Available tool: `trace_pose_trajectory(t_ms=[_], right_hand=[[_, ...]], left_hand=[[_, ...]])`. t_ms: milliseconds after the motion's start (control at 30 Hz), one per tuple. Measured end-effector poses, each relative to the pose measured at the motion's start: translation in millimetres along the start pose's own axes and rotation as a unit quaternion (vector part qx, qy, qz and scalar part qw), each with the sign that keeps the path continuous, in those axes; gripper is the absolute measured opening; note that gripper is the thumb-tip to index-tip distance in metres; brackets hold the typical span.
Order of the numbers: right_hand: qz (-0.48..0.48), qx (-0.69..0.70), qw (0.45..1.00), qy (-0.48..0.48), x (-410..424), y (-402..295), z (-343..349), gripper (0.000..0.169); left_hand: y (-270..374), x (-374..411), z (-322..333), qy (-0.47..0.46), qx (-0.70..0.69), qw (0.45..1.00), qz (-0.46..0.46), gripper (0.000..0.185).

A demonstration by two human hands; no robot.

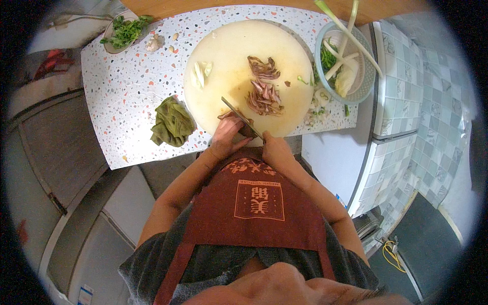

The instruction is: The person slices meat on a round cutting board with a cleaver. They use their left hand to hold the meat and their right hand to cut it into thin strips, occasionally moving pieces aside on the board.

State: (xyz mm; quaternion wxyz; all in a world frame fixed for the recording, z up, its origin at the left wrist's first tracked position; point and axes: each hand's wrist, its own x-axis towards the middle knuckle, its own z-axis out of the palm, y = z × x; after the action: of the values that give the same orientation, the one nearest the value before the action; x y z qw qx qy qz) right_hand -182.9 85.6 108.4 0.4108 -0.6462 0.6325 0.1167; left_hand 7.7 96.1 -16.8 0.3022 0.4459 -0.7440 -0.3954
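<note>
My right hand (pixel 277 148) grips the handle of a kitchen knife (pixel 239 114), whose blade slants up and to the left. Under my left hand (pixel 226 135) a piece of brown cooked meat (pixel 248 130) is pressed to the round cutting board (pixel 221 42), right beside the blade. The meat is partly hidden by the fingers and the knife. Beyond the blade lies a pile of thin meat slices (pixel 265 100), with a second pile of slices (pixel 264 68) farther off. Pale cut scallion pieces (pixel 200 74) rest on the board's left side.
A crumpled green cloth (pixel 172 122) lies left of the board on the speckled table (pixel 126 99). A bowl of leafy herbs (pixel 125 32) and a garlic bulb (pixel 153 44) are at the far left. On the right stand a plastic basket (pixel 364 89) with long scallions and a refrigerator (pixel 335 148).
</note>
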Motion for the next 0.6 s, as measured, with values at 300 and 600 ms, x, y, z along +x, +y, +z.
trace_pose_trajectory(t_ms=[300, 600], right_hand=[[-0.029, 0.028, 0.999, 0.019, 7.1, 3.2, 7.4, 0.02], [0.002, -0.004, 1.0, 0.012, 25.7, 0.1, 26.8, 0.027]], left_hand=[[12.7, 12.3, -13.1, 0.047, 0.026, 0.997, 0.054, 0.053], [12.5, 9.4, -12.6, 0.081, 0.003, 0.994, 0.067, 0.054]])
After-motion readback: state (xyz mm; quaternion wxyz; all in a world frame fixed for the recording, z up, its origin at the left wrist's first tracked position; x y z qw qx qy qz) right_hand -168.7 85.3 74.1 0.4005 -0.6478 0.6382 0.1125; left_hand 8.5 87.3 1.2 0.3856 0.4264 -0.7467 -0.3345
